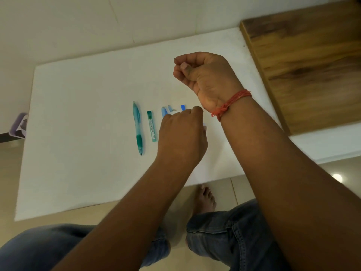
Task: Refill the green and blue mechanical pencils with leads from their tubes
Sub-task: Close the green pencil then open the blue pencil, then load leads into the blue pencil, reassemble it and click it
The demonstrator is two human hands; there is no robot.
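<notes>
A green mechanical pencil (pixel 137 128), translucent teal plastic with a darker rubbery grip near its tip, lies lengthwise at the middle of the frame on a smooth white table (pixel 78 114), and just to its right lies a slim green lead tube (pixel 152 126) with a printed label. Further right, small blue plastic pieces (pixel 165 110) and a blue tube end (pixel 182 107) peek out from behind the left hand (pixel 182 135), which hovers knuckles-up with fingers curled down over them; whether it holds anything I cannot tell. Above it, toward the upper middle, the right hand (pixel 205 75) is raised, palm turned toward us, thumb and forefinger pinching a hair-thin dark lead (pixel 174 59) whose tip pokes out at the top. A red thread bracelet (pixel 230 102) wraps that wrist. A wood-grain board (pixel 312 65) fills the upper right.
</notes>
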